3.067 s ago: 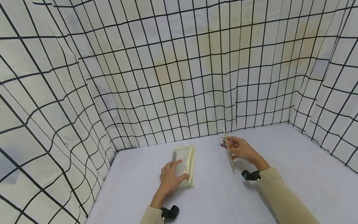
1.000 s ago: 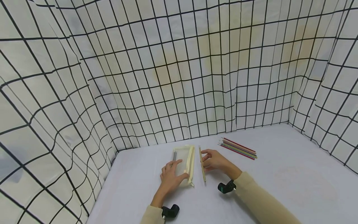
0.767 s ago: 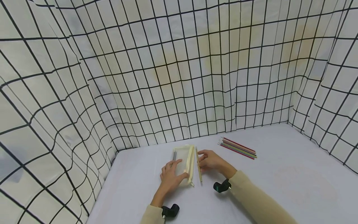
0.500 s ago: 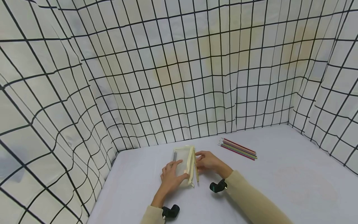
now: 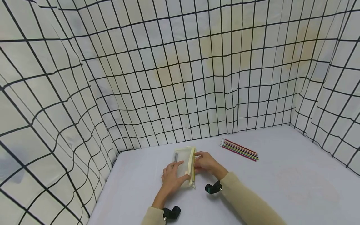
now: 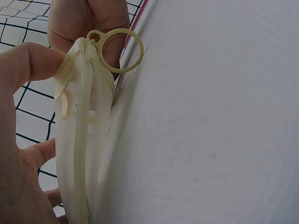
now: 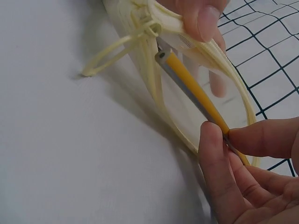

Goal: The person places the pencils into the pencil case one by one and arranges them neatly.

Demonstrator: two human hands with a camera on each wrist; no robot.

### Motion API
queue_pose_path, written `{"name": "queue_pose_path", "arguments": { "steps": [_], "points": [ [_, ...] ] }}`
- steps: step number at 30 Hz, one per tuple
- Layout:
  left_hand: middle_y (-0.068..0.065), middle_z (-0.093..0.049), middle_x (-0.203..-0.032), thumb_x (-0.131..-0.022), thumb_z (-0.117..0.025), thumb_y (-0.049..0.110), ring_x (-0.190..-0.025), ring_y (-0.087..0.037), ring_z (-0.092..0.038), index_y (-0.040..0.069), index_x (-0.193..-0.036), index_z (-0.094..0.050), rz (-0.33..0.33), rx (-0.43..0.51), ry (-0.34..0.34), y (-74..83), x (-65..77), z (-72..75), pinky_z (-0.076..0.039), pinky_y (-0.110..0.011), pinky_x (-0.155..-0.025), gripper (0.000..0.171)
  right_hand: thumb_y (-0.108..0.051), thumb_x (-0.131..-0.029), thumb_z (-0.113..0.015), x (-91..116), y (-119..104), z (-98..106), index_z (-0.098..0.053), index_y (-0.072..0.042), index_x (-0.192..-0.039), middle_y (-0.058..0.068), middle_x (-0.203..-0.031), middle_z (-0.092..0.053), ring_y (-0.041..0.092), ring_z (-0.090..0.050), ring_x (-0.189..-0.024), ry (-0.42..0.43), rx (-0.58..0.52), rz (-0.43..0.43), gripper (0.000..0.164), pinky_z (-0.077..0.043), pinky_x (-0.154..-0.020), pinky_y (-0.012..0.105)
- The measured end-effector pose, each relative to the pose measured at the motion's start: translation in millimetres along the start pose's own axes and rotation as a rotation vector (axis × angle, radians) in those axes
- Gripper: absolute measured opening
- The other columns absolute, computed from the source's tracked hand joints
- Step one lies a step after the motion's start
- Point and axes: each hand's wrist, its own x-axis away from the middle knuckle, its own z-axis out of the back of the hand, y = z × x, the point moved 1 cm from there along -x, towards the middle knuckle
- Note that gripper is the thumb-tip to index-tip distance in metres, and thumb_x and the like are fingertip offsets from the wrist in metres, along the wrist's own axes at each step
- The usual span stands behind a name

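A pale yellow mesh zip pouch (image 5: 182, 153) lies on the white table, its zipped side facing right. My left hand (image 5: 172, 178) grips it, thumb at the zip edge and fingers spread over the mesh. In the right wrist view the pouch's mouth gapes. My right hand (image 5: 207, 163) pinches a yellow-and-grey striped pencil (image 7: 192, 87) between thumb and fingers, lengthwise along the opening, its near end between the zip edges. The ring-shaped zip pull (image 6: 141, 50) hangs at the pouch's near end. A grey stick-like thing (image 5: 175, 157) shows along the pouch's left side.
Several coloured pencils (image 5: 239, 150) lie side by side at the back right of the table (image 5: 281, 175). A white cloth with a black grid (image 5: 197, 93) rises behind and along both sides. Black wrist cameras (image 5: 171, 213) sit on both wrists.
My right hand has carried the pencil leftward from the coloured pencils, past the pouch's right edge and into its mouth. My left hand has stayed on the pouch.
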Motion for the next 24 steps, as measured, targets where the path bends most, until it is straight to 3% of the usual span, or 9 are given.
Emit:
{"name": "queue_pose_path", "arguments": {
  "steps": [7,14,24],
  "points": [
    [-0.018,-0.041,-0.152,-0.078,-0.074,0.042,-0.140,-0.046,-0.029,0.020,-0.144,-0.056,0.000,-0.003,0.000,1.0,0.3,-0.4,-0.023,-0.071,-0.108,0.071,0.001,-0.089,-0.068,-5,0,-5,-0.051,-0.001,-0.144,0.014,-0.106,-0.065,0.018,-0.067,-0.075,0.039,0.000,-0.034,0.057,-0.060,-0.064,0.027],
    [-0.019,-0.041,-0.152,-0.078,-0.073,0.039,-0.141,-0.046,-0.028,0.020,-0.143,-0.057,-0.004,0.013,0.003,1.5,1.4,0.4,-0.021,-0.072,-0.108,0.071,0.005,-0.083,-0.065,-3,0,-8,-0.061,0.005,-0.125,0.012,-0.087,-0.066,0.014,-0.064,-0.060,0.046,-0.006,-0.020,0.042,-0.057,-0.055,0.024],
    [-0.018,-0.041,-0.152,-0.076,-0.074,0.041,-0.141,-0.046,-0.028,0.019,-0.145,-0.056,-0.005,0.016,0.002,1.6,0.6,0.2,-0.021,-0.072,-0.108,0.074,0.004,-0.086,-0.066,4,3,9,-0.064,0.003,-0.122,0.012,-0.086,-0.068,0.015,-0.064,-0.066,0.041,0.013,0.035,0.036,-0.058,-0.059,0.026]
  ]
}}
